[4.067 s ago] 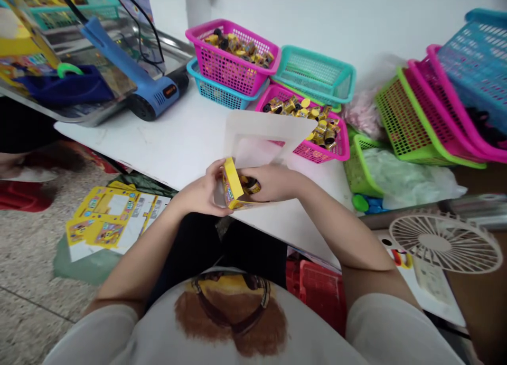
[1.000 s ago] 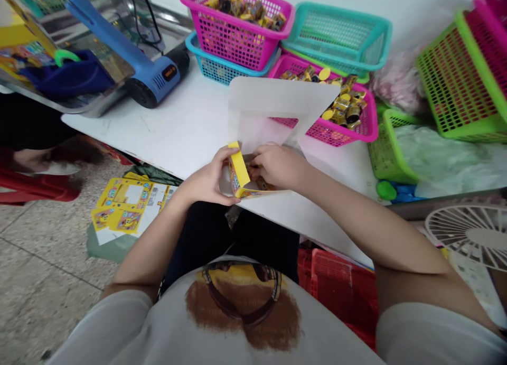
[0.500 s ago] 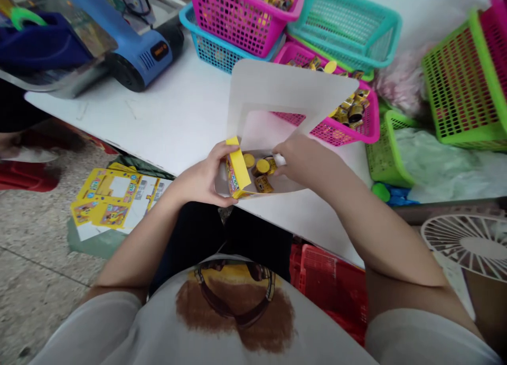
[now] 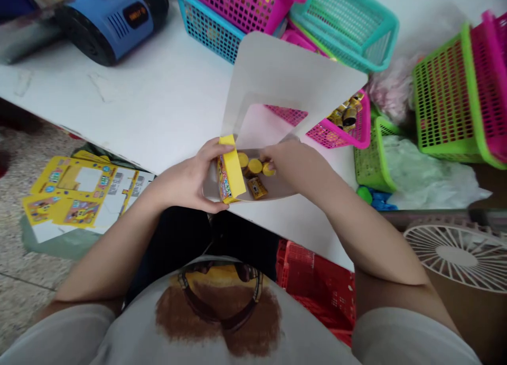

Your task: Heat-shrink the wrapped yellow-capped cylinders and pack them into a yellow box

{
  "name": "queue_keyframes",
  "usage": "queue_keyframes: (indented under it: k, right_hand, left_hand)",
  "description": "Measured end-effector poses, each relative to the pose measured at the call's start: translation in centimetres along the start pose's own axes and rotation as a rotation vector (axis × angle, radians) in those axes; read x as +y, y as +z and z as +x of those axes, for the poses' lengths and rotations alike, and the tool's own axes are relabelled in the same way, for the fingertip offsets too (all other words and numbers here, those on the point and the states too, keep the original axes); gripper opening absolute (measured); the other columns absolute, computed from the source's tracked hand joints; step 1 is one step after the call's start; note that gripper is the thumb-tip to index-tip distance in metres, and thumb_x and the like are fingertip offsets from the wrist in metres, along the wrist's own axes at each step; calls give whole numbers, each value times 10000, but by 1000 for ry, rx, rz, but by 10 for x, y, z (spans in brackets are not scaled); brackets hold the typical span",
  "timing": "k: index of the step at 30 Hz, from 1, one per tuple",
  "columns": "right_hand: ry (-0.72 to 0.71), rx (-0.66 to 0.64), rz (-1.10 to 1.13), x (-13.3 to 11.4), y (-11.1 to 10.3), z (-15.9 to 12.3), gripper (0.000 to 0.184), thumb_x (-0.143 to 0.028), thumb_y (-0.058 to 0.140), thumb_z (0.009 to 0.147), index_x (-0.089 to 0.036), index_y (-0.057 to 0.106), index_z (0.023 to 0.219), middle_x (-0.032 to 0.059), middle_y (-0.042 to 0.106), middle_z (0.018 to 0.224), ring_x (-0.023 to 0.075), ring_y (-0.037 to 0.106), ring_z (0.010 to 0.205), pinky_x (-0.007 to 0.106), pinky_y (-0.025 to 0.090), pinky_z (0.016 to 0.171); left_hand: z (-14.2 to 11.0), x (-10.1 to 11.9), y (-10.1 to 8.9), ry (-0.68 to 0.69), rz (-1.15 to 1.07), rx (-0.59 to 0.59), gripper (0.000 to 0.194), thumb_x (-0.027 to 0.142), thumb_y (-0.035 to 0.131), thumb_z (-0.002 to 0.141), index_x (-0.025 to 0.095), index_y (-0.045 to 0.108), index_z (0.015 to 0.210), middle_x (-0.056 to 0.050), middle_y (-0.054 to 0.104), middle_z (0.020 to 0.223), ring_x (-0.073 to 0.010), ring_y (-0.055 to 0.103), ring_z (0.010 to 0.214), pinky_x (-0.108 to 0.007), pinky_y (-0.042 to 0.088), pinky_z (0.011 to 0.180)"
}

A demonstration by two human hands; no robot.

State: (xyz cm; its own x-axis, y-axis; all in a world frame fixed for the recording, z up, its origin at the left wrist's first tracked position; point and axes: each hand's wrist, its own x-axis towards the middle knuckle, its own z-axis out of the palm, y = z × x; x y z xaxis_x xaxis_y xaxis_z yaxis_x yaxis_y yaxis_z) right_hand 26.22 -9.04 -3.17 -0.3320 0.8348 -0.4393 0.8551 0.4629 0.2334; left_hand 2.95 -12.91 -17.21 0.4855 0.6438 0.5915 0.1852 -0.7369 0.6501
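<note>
An open cardboard box [image 4: 273, 189], grey-white inside with a yellow printed end, rests near the table edge, its lid with a cut-out window [image 4: 301, 58] raised. My left hand [image 4: 190, 177] is closed around the yellow end, thumb on top and fingers beneath. Within the box are small tubs with yellow lids [image 4: 255, 167] and a gold-and-dark wrapped piece [image 4: 257, 188]. My right hand [image 4: 291, 164] reaches in from the right, its fingers pinched on a yellow-lidded tub [image 4: 269, 169]; the fingertips are partly hidden.
A pink basket [image 4: 362, 135] of small gold-wrapped pieces stands behind the box, beside turquoise [image 4: 380, 53] and blue baskets [image 4: 209, 32]. A blue power tool [image 4: 114, 21] lies at upper left. Flat yellow printed cards [image 4: 79, 190] are low at left, a fan [image 4: 455, 256] at right.
The view has shifted, so most things appear displaced. A white item by my right fingers is no longer visible; a third yellow lid now shows at them. My left hand keeps its grip.
</note>
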Motion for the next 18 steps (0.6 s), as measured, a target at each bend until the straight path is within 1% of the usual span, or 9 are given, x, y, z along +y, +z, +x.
queue_keyframes:
  k: [2, 4, 7, 9, 11, 12, 14, 16, 18]
  right_hand:
    - [-11, 20, 78, 3, 1, 5, 374, -87, 505, 939, -240, 768, 1157, 70, 750, 1051, 193, 659, 953, 282, 397, 725]
    - [-38, 70, 161, 4, 2, 11, 345, -76, 511, 931, -218, 778, 1096, 51, 755, 1007, 164, 643, 923, 268, 398, 737]
    - [-29, 188, 240, 4, 1, 12, 276, -166, 531, 981, -207, 767, 1117, 48, 754, 996, 155, 636, 886, 266, 406, 752]
    - [31, 212, 240, 4, -4, 6, 263, -258, 540, 1018, -213, 756, 1160, 59, 753, 1028, 168, 636, 882, 279, 408, 760]
    - [88, 180, 198, 2, -11, -4, 282, -356, 553, 1033, -211, 760, 1158, 80, 749, 1050, 181, 633, 877, 292, 404, 762]
    - [105, 142, 174, 1, -15, -9, 298, -403, 567, 1029, -207, 767, 1132, 87, 747, 1035, 183, 629, 857, 297, 399, 753]
    - [110, 9, 137, -2, -19, -16, 332, -499, 639, 980, -201, 777, 1031, 86, 737, 950, 173, 611, 783, 300, 382, 706]
    - [82, -112, 113, -7, -18, -18, 391, -577, 701, 915, -197, 770, 970, 79, 713, 857, 170, 597, 734, 302, 368, 666]
    - [61, -164, 94, -12, -11, -15, 459, -621, 744, 857, -189, 757, 1015, 81, 693, 821, 186, 613, 741, 304, 382, 659]
  left_hand:
    - [-1, 0, 0, -20, -6, 3, 1251, 387, 949, 655, 424, 206, 1661, -126, 366, 1657, -477, 446, 1510, -667, 520, 1171]
    - [-1, 0, 1, -38, -18, 10, 1263, 390, 966, 628, 441, 232, 1654, -106, 372, 1661, -481, 451, 1506, -673, 520, 1174]
    - [-1, 2, 1, -51, -40, 25, 1254, 386, 981, 613, 446, 267, 1642, -93, 398, 1649, -478, 462, 1497, -672, 525, 1175]
    - [-1, 2, 1, -45, -43, 29, 1238, 385, 978, 625, 438, 273, 1641, -95, 407, 1641, -468, 459, 1501, -656, 536, 1170]
    - [0, 3, 1, -38, -31, 28, 1241, 388, 980, 622, 419, 274, 1644, -98, 397, 1647, -466, 436, 1517, -644, 535, 1173]
    - [0, 2, 1, -34, -21, 24, 1246, 394, 983, 617, 406, 276, 1644, -102, 390, 1653, -468, 423, 1524, -643, 530, 1176]
    - [-1, 2, 1, -26, -10, 22, 1253, 409, 989, 607, 380, 282, 1642, -110, 381, 1663, -478, 411, 1526, -649, 515, 1183]
    - [-1, 1, 1, -28, -15, 28, 1238, 411, 988, 612, 364, 292, 1634, -110, 384, 1665, -481, 411, 1523, -657, 494, 1197]
    - [-1, 1, 1, -37, -33, 41, 1212, 411, 986, 620, 358, 307, 1623, -104, 392, 1663, -479, 416, 1520, -659, 474, 1214]
